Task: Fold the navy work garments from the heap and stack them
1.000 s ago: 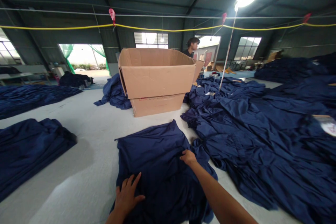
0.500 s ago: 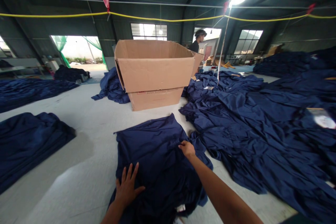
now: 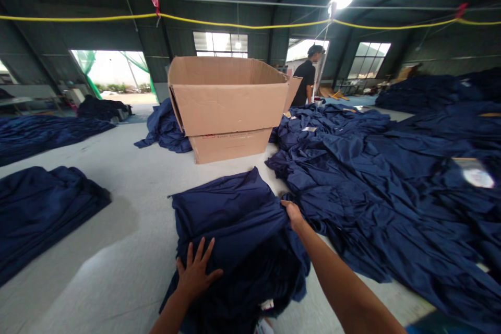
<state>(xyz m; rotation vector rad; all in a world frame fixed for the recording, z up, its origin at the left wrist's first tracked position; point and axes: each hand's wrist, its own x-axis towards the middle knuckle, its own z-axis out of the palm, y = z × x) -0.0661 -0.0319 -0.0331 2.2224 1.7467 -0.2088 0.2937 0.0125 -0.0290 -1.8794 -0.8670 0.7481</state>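
A navy blue garment lies in front of me on the pale table, roughly squared, with its near part bunched and in shadow. My left hand rests flat on its left side, fingers spread. At the garment's right edge, my right hand pinches the fabric between thumb and fingers. A small white label shows at the near end of the cloth. What kind of garment it is, I cannot tell.
Beyond the garment stands an open cardboard box. A large heap of navy cloth spreads on the right; a folded navy pile lies on the left. Behind the box is a person in black. A yellow cable hangs overhead.
My right hand has moved right and slightly up to the garment's edge, pulling the fabric into a crosswise fold. My left hand has shifted slightly right. The person behind the box has moved right.
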